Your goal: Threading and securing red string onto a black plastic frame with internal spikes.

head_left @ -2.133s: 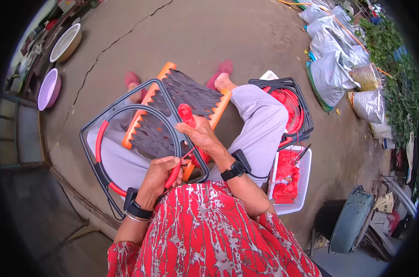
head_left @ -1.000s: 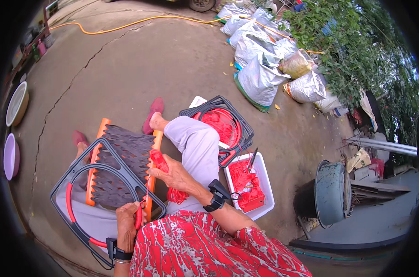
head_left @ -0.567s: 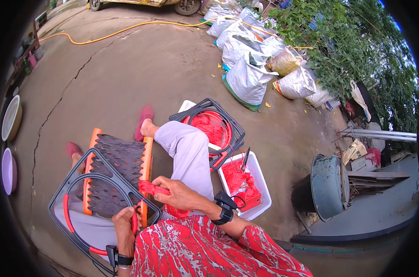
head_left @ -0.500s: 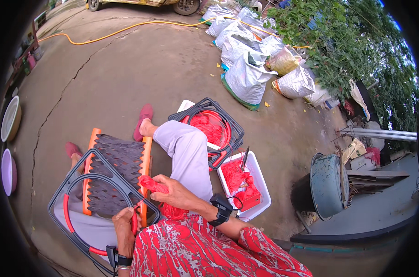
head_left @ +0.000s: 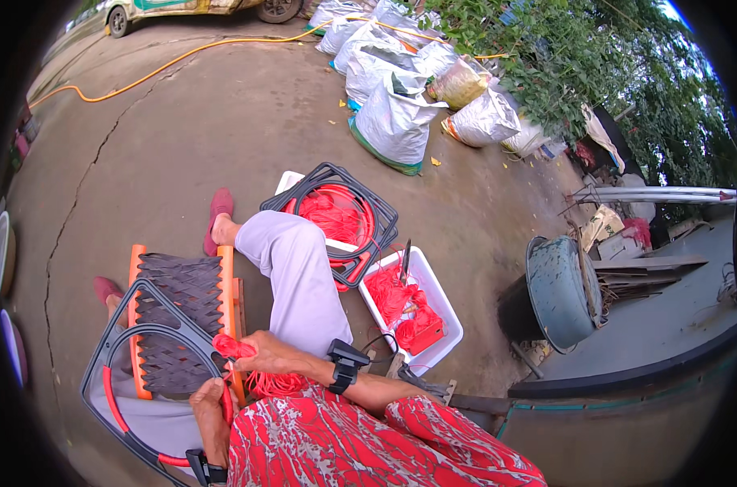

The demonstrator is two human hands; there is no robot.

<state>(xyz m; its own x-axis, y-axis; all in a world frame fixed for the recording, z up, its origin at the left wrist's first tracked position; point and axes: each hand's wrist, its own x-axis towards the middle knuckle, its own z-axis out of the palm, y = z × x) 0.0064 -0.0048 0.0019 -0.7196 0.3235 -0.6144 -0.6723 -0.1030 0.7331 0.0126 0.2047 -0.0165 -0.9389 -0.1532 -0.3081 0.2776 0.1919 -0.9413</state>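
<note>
A dark grey plastic frame (head_left: 194, 331) with a round ring inside leans across my lap, and red cord covers parts of the ring. My left hand (head_left: 212, 407) is closed around the red-wrapped right side of that ring. Just above it, my right hand (head_left: 264, 355) grips a small bundle of red cord (head_left: 233, 346), its fingers close to the ring. More loose red cord (head_left: 275, 383) lies in my lap under the right wrist. Behind the frame stands an orange stool (head_left: 227, 284) with a dark woven strap seat (head_left: 178, 280).
Ahead, more grey frames (head_left: 384, 213) with red cord rest on a white container. Right of my knee stands a white tub (head_left: 445, 312) holding red cord and a dark pointed tool (head_left: 406, 261). White sacks (head_left: 393, 122), a yellow hose (head_left: 174, 61) and a metal basin (head_left: 559, 296) stand or lie farther off.
The whole view has shifted, so the surroundings sit farther left. My right hand with the cord bundle has come lower, nearer the ring and my left hand, which keeps its hold.
</note>
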